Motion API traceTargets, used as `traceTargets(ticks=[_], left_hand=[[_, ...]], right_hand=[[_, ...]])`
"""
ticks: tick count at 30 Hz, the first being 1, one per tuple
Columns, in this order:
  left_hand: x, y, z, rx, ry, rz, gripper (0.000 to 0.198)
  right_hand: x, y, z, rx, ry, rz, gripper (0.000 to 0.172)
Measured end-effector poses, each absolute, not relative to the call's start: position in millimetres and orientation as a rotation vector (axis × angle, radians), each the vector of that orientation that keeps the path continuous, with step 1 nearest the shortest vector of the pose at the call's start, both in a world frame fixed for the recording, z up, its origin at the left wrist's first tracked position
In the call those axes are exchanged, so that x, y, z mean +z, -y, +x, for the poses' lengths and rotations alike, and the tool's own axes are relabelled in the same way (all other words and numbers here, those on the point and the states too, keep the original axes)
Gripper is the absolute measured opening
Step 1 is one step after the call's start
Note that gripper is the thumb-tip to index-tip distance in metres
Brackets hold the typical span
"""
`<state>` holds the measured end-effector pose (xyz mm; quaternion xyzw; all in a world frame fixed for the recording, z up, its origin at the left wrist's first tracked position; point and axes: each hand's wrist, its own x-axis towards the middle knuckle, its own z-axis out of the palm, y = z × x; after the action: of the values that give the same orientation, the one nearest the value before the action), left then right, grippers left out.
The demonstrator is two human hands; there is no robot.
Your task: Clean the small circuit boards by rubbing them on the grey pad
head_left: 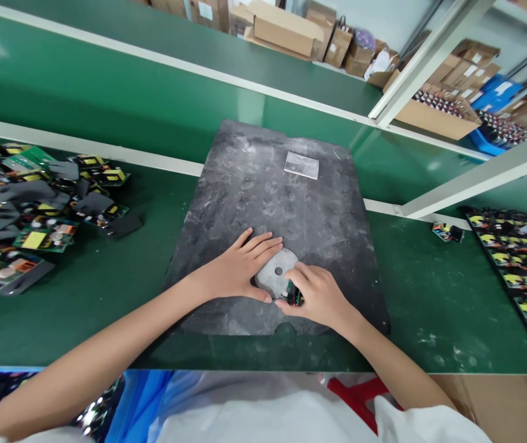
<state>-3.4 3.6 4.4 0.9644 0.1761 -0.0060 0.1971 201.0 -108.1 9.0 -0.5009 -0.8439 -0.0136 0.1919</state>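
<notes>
A round grey metal disc with a hole in its middle lies on the black mat. My left hand rests flat along the disc's left edge, fingers stretched out. At the disc's right side, my right hand pinches a small circuit board between thumb and fingers. Green and dark parts of the board show; my fingers cover the rest. Whether the board touches the disc I cannot tell.
A flat silvery block lies at the mat's back. Circuit boards are heaped at left. One small board sits at right, near a tray of boards. A white frame post and cardboard boxes stand behind.
</notes>
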Motion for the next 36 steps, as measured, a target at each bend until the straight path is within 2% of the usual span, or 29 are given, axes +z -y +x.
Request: traceTargets(ticks=[36], left_hand=[[4.4,-3.4,-2.7,0.004,-0.49,2.679,0.1]], right_hand=[[11.6,108.1,204.0,0.08,2.403,-1.437,0.025]])
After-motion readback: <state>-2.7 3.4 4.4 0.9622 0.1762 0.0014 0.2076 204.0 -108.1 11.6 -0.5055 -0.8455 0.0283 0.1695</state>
